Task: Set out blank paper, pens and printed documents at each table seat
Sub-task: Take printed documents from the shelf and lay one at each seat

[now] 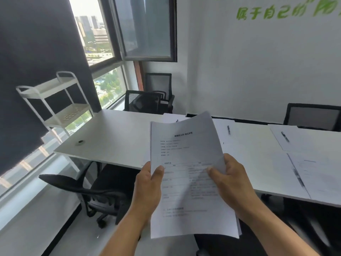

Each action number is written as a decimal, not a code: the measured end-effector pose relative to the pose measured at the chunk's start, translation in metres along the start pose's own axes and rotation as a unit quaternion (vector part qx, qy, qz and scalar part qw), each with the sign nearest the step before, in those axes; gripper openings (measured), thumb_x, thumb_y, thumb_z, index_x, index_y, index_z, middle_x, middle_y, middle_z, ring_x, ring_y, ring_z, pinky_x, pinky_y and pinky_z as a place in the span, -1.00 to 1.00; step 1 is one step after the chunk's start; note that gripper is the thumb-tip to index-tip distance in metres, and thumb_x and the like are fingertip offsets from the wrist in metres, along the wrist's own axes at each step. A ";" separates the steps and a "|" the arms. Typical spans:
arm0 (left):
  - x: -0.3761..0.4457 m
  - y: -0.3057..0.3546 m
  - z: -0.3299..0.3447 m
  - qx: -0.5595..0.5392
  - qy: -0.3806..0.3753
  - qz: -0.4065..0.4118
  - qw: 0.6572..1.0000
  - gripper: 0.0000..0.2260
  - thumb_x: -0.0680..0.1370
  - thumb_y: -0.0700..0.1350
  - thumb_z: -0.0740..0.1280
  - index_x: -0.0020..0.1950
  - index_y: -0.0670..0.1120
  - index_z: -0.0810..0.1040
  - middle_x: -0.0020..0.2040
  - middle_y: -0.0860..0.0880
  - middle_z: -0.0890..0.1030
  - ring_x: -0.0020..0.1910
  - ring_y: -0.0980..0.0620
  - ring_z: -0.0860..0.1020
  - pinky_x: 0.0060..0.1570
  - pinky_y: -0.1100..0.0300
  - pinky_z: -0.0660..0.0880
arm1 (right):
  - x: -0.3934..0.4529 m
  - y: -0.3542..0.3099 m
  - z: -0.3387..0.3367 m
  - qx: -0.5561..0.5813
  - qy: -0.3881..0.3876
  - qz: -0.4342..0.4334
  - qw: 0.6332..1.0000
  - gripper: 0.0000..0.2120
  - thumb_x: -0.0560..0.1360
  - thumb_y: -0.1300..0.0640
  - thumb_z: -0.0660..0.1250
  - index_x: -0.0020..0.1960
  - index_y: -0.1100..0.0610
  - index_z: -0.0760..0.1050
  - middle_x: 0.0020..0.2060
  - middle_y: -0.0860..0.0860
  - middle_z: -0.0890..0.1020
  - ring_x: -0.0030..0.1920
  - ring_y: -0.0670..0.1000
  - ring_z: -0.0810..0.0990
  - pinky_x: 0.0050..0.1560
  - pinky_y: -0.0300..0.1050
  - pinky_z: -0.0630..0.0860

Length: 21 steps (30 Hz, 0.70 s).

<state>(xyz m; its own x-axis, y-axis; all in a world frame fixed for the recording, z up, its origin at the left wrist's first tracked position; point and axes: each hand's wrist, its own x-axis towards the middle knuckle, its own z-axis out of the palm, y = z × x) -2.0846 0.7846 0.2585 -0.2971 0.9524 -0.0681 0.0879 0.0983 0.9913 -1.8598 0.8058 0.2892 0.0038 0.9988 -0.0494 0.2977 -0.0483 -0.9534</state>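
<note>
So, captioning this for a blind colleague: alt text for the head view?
Both hands, left hand and right hand, hold a stack of printed documents above a white table where papers and pens lie by black chairs.

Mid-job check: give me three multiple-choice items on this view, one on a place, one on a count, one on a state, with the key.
1. Where is the white cart?
A. Left of the table, by the window
B. Under the table
C. Against the wall with green lettering

2. How many pens show on the table?
A. None
B. One
C. At least three

3. What are the hands doing with the stack of documents?
A. Lying flat on it on the table
B. Both holding it up above the table edge
C. Only the right hand touches it

Key: 1 A, the cart stands beside the table's left end at the glass. 2 C, one pen, a second and a blurred third lie on sheets. 3 B, the left hand and right hand grip its two sides, thumbs on top.
</note>
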 end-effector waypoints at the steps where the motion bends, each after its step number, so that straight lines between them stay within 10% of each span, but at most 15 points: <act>1: 0.005 -0.002 0.003 0.004 -0.011 -0.003 1.000 -0.86 0.78 -0.05 0.27 0.22 0.03 0.62 0.09 0.10 0.79 0.04 0.08 0.77 0.02 0.07 0.75 | 0.002 0.002 0.000 0.004 0.006 0.005 1.000 -0.94 0.67 0.14 0.37 0.10 0.00 0.55 -0.04 -0.05 0.74 -0.11 -0.03 0.77 -0.12 0.15 0.77; 21: 0.160 -0.015 0.081 0.074 -0.118 -0.092 0.986 -0.82 0.81 -0.07 0.20 0.25 0.08 0.60 0.07 0.17 0.78 -0.01 0.16 0.77 -0.13 0.22 0.72 | 0.147 0.057 -0.009 0.039 0.068 0.111 0.991 -0.94 0.64 0.11 0.38 0.10 -0.03 0.57 -0.04 -0.09 0.75 -0.07 0.00 0.77 -0.04 0.19 0.76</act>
<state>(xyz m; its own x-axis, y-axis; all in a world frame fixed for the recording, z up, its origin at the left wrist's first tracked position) -2.0565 0.9587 0.2231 -0.0934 0.9533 -0.2871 0.1958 0.3003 0.9335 -1.8337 0.9496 0.2301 0.1919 0.9552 -0.2254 0.2001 -0.2629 -0.9438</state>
